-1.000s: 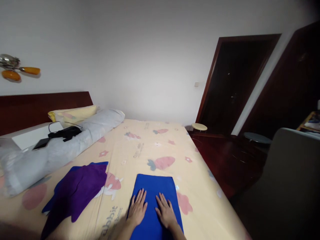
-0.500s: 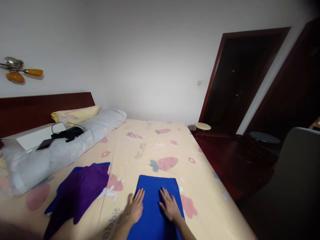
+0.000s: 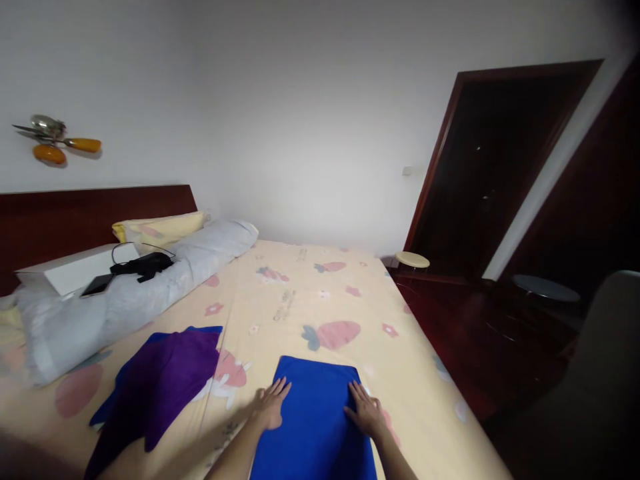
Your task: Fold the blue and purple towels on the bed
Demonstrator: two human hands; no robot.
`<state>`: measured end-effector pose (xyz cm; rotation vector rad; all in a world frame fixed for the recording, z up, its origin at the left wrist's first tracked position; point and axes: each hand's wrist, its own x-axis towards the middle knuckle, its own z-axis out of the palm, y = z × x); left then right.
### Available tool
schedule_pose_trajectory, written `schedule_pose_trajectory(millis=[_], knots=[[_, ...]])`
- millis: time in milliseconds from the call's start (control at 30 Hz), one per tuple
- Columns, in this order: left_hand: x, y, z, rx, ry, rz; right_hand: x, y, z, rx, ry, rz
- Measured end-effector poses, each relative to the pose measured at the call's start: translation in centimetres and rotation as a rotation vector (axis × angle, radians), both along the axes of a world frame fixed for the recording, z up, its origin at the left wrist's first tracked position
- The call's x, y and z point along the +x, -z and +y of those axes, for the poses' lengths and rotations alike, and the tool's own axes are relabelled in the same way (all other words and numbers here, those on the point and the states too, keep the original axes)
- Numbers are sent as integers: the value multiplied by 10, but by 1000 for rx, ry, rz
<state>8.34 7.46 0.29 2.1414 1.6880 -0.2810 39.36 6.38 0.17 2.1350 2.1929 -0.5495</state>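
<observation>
A folded blue cloth lies flat on the bed's yellow strawberry-print sheet, near the front edge. My left hand rests flat at the cloth's left edge, fingers stretched out. At the right edge my right hand lies flat too, fingers spread. Neither hand grips anything.
A purple cloth lies over another blue cloth at the left. A grey bolster carries a phone and a black cabled item. Beyond the bed's right edge are dark floor, a small round stool and a doorway.
Both hands have slid apart, from the middle of the blue cloth out to its left and right edges. The camera view has shifted slightly.
</observation>
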Motion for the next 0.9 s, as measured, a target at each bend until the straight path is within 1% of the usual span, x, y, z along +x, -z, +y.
schedule_pose_trajectory(millis=[67, 167, 200, 267, 333, 367, 400, 533, 633, 700, 733, 767, 833, 867, 900], knots=[[-2, -3, 2, -5, -2, 0, 2, 4, 4, 26, 48, -38], [5, -4, 5, 1, -21, 10, -11, 11, 11, 85, 97, -59], [8, -3, 5, 6, -31, 16, -18, 13, 14, 104, 86, -48], [14, -1, 4, 17, -52, 31, -31, 17, 18, 122, 14, -2], [17, 2, 1, 24, -69, 56, -39, 22, 20, 123, -57, 41], [17, 2, -1, 21, -72, 65, -40, 24, 21, 122, -63, 48], [15, 2, -2, 16, -70, 67, -39, 25, 22, 123, -45, 42], [4, -5, -6, -7, -32, 27, -22, 27, 24, 141, 124, -41], [1, -7, -12, 30, -55, 33, -14, 27, 16, 170, 194, -94], [5, 3, -22, 129, -58, 3, -19, 33, 1, 230, 181, -65], [9, 13, -29, 191, -41, -26, -25, 39, -10, 269, 146, -18], [14, 25, -37, 247, -7, -57, -33, 47, -24, 296, 87, 43], [26, 55, -55, 358, 101, -110, -50, 67, -55, 335, -66, 167], [32, 72, -65, 432, 166, -128, -57, 78, -72, 351, -139, 204], [37, 88, -76, 533, 233, -144, -63, 87, -90, 410, -185, 226]])
